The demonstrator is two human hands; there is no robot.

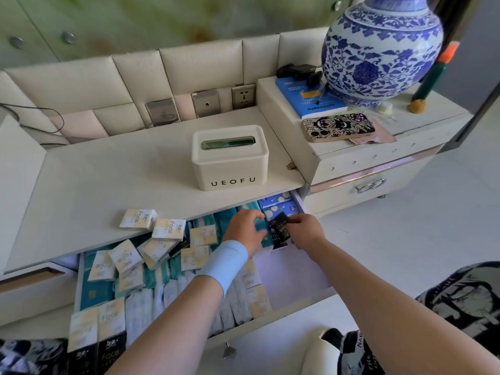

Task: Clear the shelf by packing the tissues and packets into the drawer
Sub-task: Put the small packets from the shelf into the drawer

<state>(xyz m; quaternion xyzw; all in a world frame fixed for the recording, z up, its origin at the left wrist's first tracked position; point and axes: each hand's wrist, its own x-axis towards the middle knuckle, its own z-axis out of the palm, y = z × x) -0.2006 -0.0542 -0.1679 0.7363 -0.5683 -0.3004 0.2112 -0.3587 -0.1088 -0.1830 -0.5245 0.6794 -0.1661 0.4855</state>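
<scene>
Two bare forearms are reaching over the open drawer (292,277). The right hand (308,230) is pinching a black tissue packet (280,228) at the drawer's back right corner; the left hand (244,228) is lying curled on teal packs beside it, its grip unclear. Two tissue packets (153,223) are sitting at the shelf's (108,180) front edge.

vase (382,50): glossy glazed ceramic | shelf (108,180): matt, smooth | tissue box (230,158): matt plastic
</scene>
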